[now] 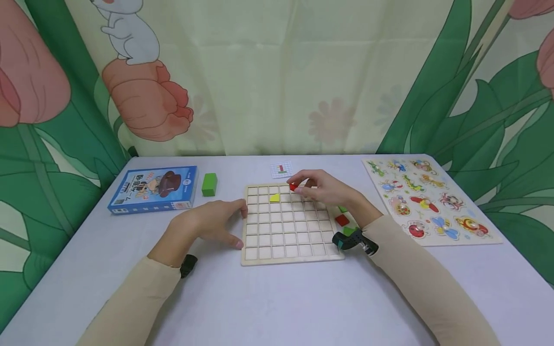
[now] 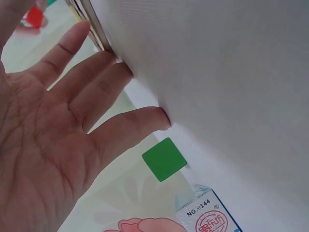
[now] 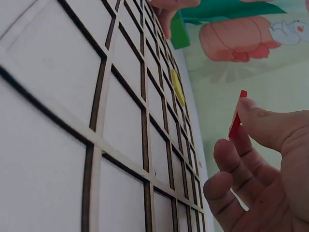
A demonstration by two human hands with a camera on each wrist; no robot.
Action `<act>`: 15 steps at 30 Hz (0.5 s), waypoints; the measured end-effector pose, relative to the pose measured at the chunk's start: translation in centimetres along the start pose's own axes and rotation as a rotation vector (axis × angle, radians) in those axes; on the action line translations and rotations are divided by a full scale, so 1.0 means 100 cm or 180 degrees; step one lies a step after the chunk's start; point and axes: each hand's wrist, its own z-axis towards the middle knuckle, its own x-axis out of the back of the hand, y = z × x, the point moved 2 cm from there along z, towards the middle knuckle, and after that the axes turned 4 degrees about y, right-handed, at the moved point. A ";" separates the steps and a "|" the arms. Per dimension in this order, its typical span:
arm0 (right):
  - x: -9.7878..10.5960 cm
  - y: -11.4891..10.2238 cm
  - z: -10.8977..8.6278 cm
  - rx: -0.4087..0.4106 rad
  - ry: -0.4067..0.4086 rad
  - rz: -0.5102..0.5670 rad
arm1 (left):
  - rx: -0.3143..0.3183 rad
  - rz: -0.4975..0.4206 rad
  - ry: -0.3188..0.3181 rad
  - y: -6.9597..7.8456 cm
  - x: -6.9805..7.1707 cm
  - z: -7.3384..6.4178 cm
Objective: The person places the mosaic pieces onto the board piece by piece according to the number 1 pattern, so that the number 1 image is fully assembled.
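Note:
A pale wooden grid board [image 1: 292, 262] lies flat on the white table. One yellow tile [image 1: 274, 197] sits in a cell near its upper left. Over the board's far edge my right hand [image 1: 322, 189] pinches a small red tile [image 1: 293, 187] between thumb and fingers; the right wrist view shows that red tile [image 3: 237, 116] held on edge, apart from the grid. My left hand [image 1: 214, 220] is spread beside the board's left edge, thumb and fingertips at the rim. In the left wrist view its fingers [image 2: 104, 89] are extended, with nothing in the palm.
Another red tile [image 1: 342, 220] and green tiles [image 1: 349, 231] lie right of the board, partly under my right wrist. Behind the board is a small pattern card [image 1: 282, 169]. A green block [image 1: 209, 184] and a blue box [image 1: 153, 190] stand left; an insect picture board [image 1: 433, 202] lies right.

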 end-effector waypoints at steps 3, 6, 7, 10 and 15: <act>-0.004 -0.001 0.006 0.0037 -0.0032 -0.0196 | 0.0047 -0.0024 -0.0011 0.000 -0.001 0.001; -0.009 -0.002 0.009 -0.0017 -0.0070 -0.0370 | 0.0087 -0.0031 -0.0024 0.000 -0.002 0.002; -0.011 -0.003 0.010 -0.0044 -0.0085 -0.0433 | 0.0090 -0.0033 -0.0029 0.000 -0.002 0.002; -0.015 -0.004 0.011 -0.0158 -0.0125 -0.0567 | 0.0071 -0.0029 -0.0035 0.001 -0.002 0.002; -0.018 -0.004 0.013 -0.0252 -0.0130 -0.0617 | 0.0075 -0.0040 -0.0025 0.001 -0.002 0.001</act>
